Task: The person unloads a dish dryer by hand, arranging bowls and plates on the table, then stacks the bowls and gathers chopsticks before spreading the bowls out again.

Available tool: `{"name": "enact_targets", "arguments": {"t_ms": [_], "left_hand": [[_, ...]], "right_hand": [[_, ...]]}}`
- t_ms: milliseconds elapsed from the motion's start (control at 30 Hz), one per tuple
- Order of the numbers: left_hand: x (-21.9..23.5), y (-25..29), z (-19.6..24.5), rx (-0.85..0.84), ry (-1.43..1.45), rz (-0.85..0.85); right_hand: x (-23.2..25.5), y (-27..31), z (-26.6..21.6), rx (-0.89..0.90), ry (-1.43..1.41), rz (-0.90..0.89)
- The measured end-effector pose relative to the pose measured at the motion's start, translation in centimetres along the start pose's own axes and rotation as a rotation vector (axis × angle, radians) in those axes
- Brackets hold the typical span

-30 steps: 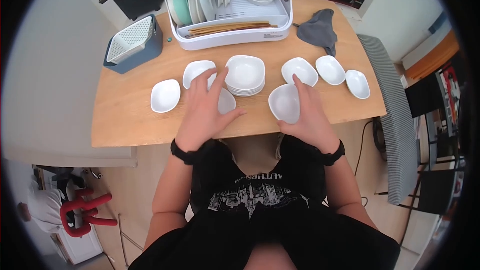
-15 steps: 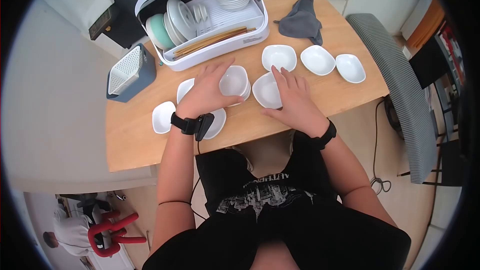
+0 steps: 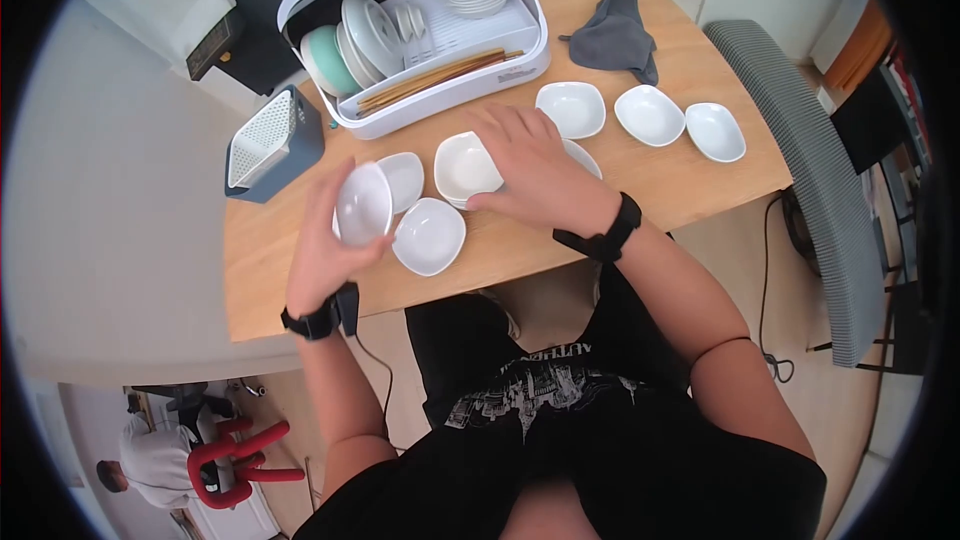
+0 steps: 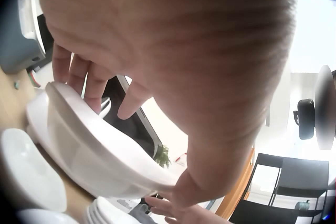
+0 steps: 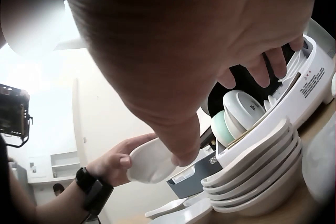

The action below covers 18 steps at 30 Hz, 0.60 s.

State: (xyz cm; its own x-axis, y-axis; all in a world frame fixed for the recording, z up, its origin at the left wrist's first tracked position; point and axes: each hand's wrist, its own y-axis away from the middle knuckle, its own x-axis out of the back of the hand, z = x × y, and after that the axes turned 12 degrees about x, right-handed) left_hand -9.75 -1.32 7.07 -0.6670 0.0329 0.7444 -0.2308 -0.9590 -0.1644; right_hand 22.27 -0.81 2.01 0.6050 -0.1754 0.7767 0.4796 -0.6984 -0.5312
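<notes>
From afar, I see my left hand [image 3: 325, 252] at center left of the frame, its fingers clenched around a tilted white bowl [image 3: 365, 203] above the wooden surface [image 3: 530, 245]. My right hand [image 3: 545, 178], fingers released and extended, hovers at the bowl stack [image 3: 466, 168] near center; I cannot tell whether they touch. Upper left of center stands the dish rack [image 3: 440, 100].

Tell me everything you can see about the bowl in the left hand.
The bowl is white and glossy, ceramic-looking, with a softly squared, gently wavy rim and no handle. Nothing shows inside it. The left hand grips it by the rim, thumb on the near side and fingers farther round. It is tilted and raised over the left part of the wooden table.
</notes>
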Motion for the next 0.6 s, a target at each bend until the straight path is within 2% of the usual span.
{"name": "enact_targets", "arguments": {"t_ms": [100,167,233,333,600], "left_hand": [[0.7,4.3,-1.5,0.061,-0.188,-0.032],[0.0,6.5,-2.6,0.068,-0.216,-0.022],[-0.4,8.0,-2.7,0.082,-0.25,-0.042],[-0.9,8.9,-3.1,0.151,-0.213,-0.064],[-2.4,7.6,-3.8,0.126,-0.242,-0.039]], "right_hand": [[-2.1,-1.4,1.4,0.037,-0.044,-0.082],[-2.5,-2.3,2.0,0.051,-0.053,-0.137],[-2.2,-3.0,2.1,-0.039,-0.171,-0.254],[-2.0,-3.2,1.9,-0.027,-0.123,-0.302],[-2.4,-3.9,1.2,-0.107,-0.068,-0.302]]}}
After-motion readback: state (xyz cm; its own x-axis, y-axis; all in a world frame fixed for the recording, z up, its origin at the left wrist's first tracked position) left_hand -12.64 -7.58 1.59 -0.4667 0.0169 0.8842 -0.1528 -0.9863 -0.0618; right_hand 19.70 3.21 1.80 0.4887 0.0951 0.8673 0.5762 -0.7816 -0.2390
